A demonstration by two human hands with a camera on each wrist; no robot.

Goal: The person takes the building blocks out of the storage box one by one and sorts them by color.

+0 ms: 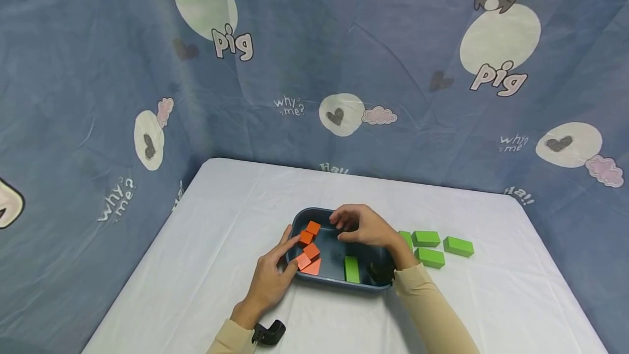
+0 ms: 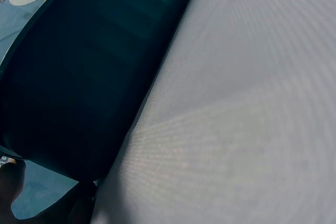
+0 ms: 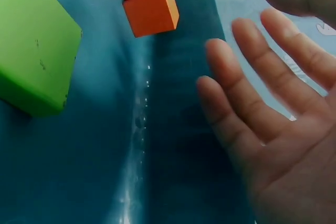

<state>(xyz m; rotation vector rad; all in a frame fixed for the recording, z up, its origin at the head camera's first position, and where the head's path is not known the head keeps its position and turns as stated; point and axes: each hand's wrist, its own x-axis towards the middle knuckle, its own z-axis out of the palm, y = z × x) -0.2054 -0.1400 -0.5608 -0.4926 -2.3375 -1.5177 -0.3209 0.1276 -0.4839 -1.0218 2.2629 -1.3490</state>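
Steadiness of the tray (image 1: 331,258) is best ensured, in the head view, by the left hand (image 1: 269,283), unclenched against its left side; orange blocks (image 1: 311,251) and 1 green block (image 1: 351,269) are contained inside, 4 loose green blocks (image 1: 429,258) lying to the right. In the left wrist view, the tray's outer wall (image 2: 89,77) is shown. In the right wrist view, nothing is gripped by the wide-spread right hand (image 3: 296,148), best steered clear of the orange blocks.
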